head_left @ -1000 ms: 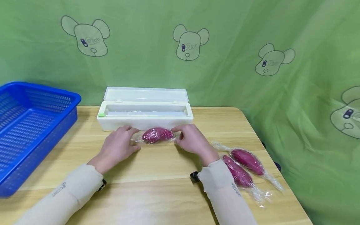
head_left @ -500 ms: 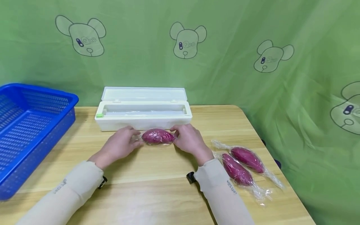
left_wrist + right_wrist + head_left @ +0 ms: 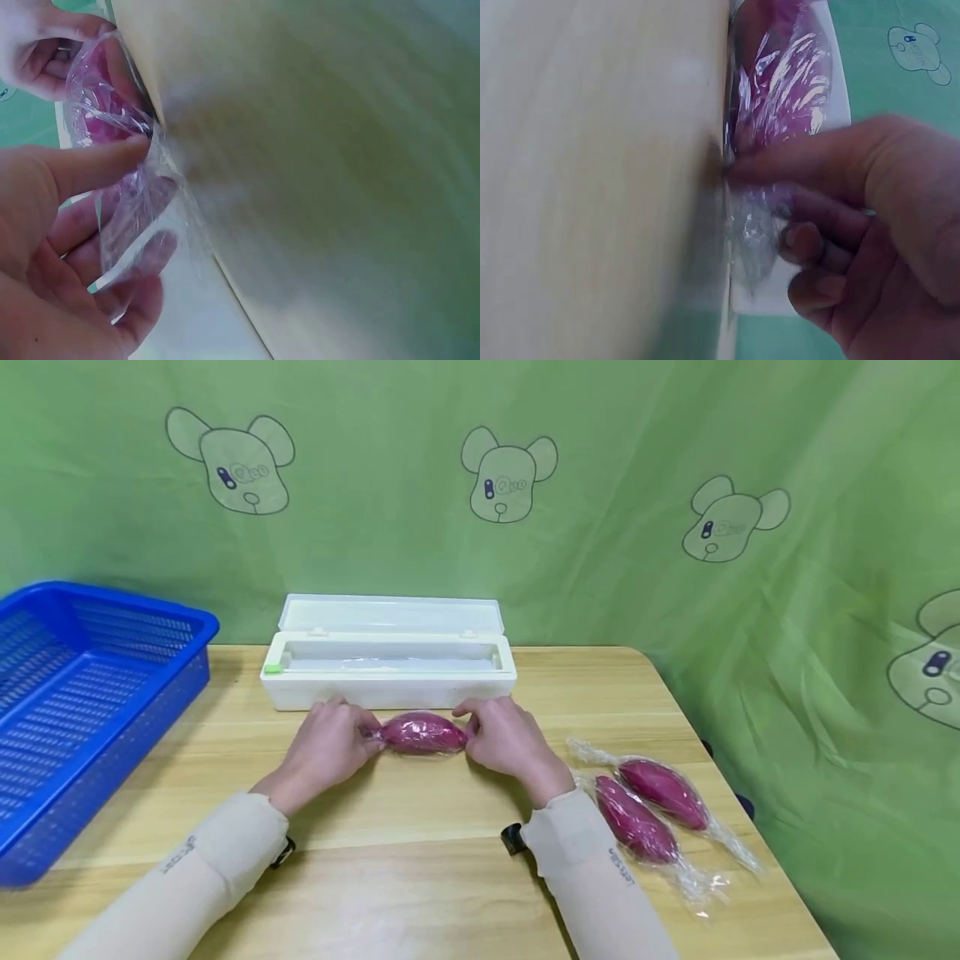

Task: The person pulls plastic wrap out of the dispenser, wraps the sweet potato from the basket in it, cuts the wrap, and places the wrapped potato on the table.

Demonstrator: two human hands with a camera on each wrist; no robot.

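A purple sweet potato (image 3: 422,732) wrapped in clear film lies on the wooden table (image 3: 420,877) just in front of a white cling-film dispenser box (image 3: 387,662) with its lid up. My left hand (image 3: 330,750) pinches the film at the potato's left end. In the left wrist view the thumb (image 3: 82,169) presses the twisted film (image 3: 139,199). My right hand (image 3: 501,737) pinches the film at the right end. The right wrist view shows that thumb (image 3: 810,161) on the bunched film (image 3: 754,232) beside the potato (image 3: 780,67).
A blue plastic basket (image 3: 67,693) stands at the left of the table. Two more film-wrapped purple sweet potatoes (image 3: 633,818) (image 3: 663,792) lie to the right, near the table's right edge. A green curtain with bear prints hangs behind.
Both hands have closed in on the potato's ends, and the loose film at each end is now gathered tight between the fingers. The potato has shifted slightly toward me.
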